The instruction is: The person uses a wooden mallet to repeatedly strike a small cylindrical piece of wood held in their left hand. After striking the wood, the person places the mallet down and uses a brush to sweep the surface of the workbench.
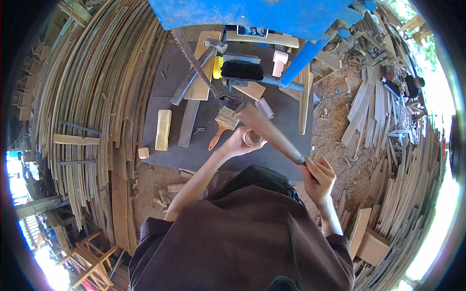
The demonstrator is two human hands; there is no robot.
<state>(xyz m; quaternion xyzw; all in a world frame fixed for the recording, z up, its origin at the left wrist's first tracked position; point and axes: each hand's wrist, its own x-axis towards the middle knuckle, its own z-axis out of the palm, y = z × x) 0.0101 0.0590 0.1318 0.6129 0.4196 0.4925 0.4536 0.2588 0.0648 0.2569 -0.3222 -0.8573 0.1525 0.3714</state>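
Observation:
My left hand [239, 143] is wrapped round a small round brown object [252, 138], seen end-on; I cannot make out its kind. In my right hand [318, 178] is the narrow, dark end of a long brown wooden club-like tool [272, 133], blurred. It slants up to the left, and its wide end is just beyond my left hand. Whether the two touch cannot be told. Beside my left hand a paintbrush [223, 127] with a wooden handle lies on the dark table [162, 104]. A hammer [198, 72] and a saw blade [191, 60] lie farther off.
A pale wood block [163, 130] lies at the table's left, with a small cube [143, 153] at the corner. A blue metal frame [242, 13] overhangs the far side. Long boards are stacked left [109, 72] and right [412, 194]. Wood chips cover the floor [335, 131].

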